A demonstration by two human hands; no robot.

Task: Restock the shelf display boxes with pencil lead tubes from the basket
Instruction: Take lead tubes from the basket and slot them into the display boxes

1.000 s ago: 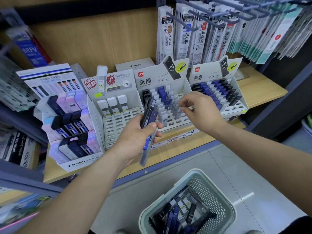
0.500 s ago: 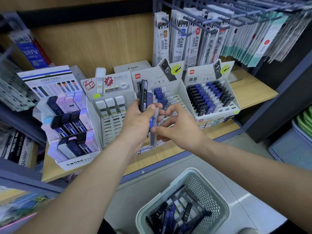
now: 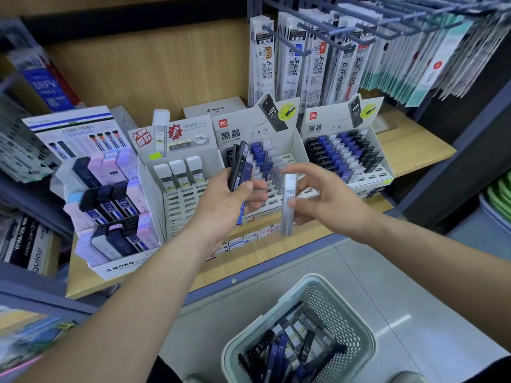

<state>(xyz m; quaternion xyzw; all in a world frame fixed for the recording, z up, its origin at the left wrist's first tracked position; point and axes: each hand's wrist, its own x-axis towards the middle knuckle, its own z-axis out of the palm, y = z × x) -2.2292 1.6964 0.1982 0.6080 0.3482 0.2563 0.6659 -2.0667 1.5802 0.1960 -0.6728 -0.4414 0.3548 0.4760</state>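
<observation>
Left hand [image 3: 221, 205]: fingers and thumb curled round a bundle [image 3: 241, 167] of black and blue lead tubes. Their upper ends stand up in front of the middle box, and one blue end pokes out below the palm.
Right hand [image 3: 329, 197]: pinches one grey tube [image 3: 289, 205] between thumb and fingers, with the other fingers loosely spread.
Grey tube: roughly upright and marked HB, held in the air in front of the middle box. Its lower end hangs before the shelf edge.
Hands: close to each other but apart, each clamped on its own tubes.
Middle box [image 3: 237, 131]: part-filled. Black, blue and pale tubes stand in its back rows; the front slots show bare.
Right box [image 3: 331, 125]: rows of black and blue tubes, just beside the middle box.
White-tube box [image 3: 179, 205]: left of the middle box, three white tubes in its top row.
MONO box [image 3: 124, 268]: far left, tiers of pastel and dark cases.
Shelf [image 3: 409, 150]: wood, carries all four boxes.
Basket [image 3: 356, 327]: pale, perforated, on the floor [image 3: 414, 272] below the hands.
Basket tubes [image 3: 282, 352]: a loose heap of black, blue and grey ones lying inside.
Refill packs [image 3: 318, 59]: hang on hooks above the right box.
</observation>
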